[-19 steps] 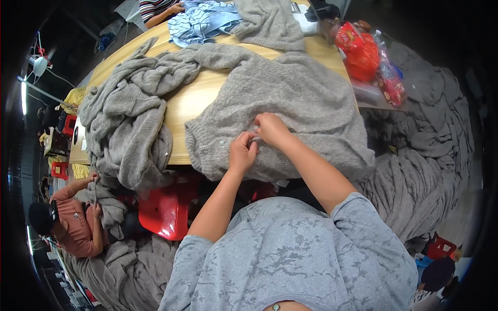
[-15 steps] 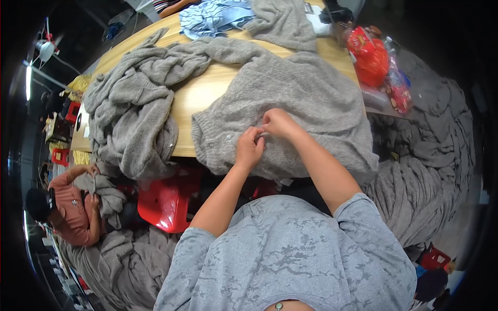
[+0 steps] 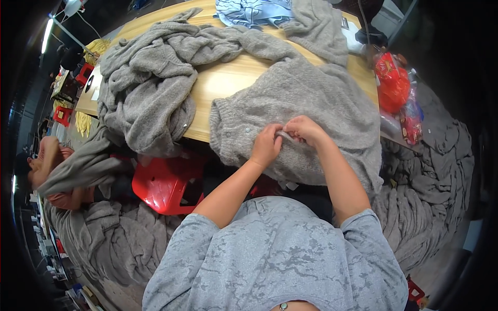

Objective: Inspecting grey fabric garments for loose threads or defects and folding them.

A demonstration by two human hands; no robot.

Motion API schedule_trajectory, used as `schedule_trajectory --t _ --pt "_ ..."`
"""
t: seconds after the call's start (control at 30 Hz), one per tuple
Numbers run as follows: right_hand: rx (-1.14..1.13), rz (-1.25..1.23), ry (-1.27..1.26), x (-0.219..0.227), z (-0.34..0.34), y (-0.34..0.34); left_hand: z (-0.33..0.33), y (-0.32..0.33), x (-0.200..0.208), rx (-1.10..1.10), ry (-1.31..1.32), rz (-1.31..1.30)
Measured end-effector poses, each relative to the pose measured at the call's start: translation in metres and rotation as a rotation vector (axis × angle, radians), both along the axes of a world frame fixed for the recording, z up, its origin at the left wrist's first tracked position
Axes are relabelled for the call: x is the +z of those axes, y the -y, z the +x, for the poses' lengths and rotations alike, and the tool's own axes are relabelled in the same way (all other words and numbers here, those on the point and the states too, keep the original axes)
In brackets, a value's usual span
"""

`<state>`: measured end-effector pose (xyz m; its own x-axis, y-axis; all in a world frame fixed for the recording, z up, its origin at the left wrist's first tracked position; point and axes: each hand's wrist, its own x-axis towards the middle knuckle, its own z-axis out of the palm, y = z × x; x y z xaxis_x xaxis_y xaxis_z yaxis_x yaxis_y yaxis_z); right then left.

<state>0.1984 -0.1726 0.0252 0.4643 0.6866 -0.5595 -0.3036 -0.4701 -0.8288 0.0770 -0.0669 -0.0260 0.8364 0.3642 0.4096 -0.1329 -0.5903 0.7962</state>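
A grey knitted cardigan (image 3: 311, 98) lies spread on the wooden table (image 3: 228, 78), its lower part hanging over the near edge. My left hand (image 3: 266, 145) and my right hand (image 3: 306, 129) meet at its front edge, both pinching a small fold of the grey knit between the fingers. Small pale buttons (image 3: 248, 129) show on the knit just left of my left hand. My forearms come up from my grey patterned shirt at the bottom.
A pile of grey knitwear (image 3: 145, 88) covers the table's left half. Light blue garments (image 3: 254, 10) lie at the far edge. A red plastic bag (image 3: 394, 83) sits at the right. A red stool (image 3: 166, 181) stands below. Grey garments (image 3: 425, 197) cover the floor. A person (image 3: 46, 166) sits at left.
My hands have stayed together on the cardigan's edge, working the same fold. The view has shifted slightly; nothing else on the table has moved.
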Motion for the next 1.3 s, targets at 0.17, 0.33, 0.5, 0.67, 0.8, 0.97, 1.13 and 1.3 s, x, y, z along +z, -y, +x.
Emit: schedule_trajectory --t 0.17,0.33,0.5,0.67,0.8,0.97,1.13,1.3 --pt "0.053 0.058 0.105 0.007 -0.014 0.006 -0.001 -0.005 -0.001 -0.041 -0.036 -0.031" --pt "0.262 0.163 1.015 0.003 -0.024 0.018 0.004 -0.007 -0.005 -0.065 -0.107 -0.265" --pt "0.225 0.189 1.206 -0.004 -0.023 0.019 0.004 -0.012 0.005 -0.143 -0.301 -0.488" --pt "0.102 0.098 1.031 -0.005 -0.025 0.017 0.005 -0.022 0.011 -0.223 -0.323 -0.611" --pt "0.067 0.037 0.876 -0.005 -0.023 0.013 0.009 -0.031 0.008 -0.300 -0.388 -0.700" --pt "0.017 0.055 0.549 -0.008 -0.016 0.009 0.010 -0.036 0.007 -0.277 -0.375 -0.858" --pt "-0.002 0.180 0.272 -0.009 -0.016 0.011 0.013 -0.043 0.014 -0.337 -0.428 -1.118" --pt "-0.023 0.295 0.101 -0.019 -0.017 0.009 0.014 -0.047 0.016 -0.375 -0.508 -1.012"
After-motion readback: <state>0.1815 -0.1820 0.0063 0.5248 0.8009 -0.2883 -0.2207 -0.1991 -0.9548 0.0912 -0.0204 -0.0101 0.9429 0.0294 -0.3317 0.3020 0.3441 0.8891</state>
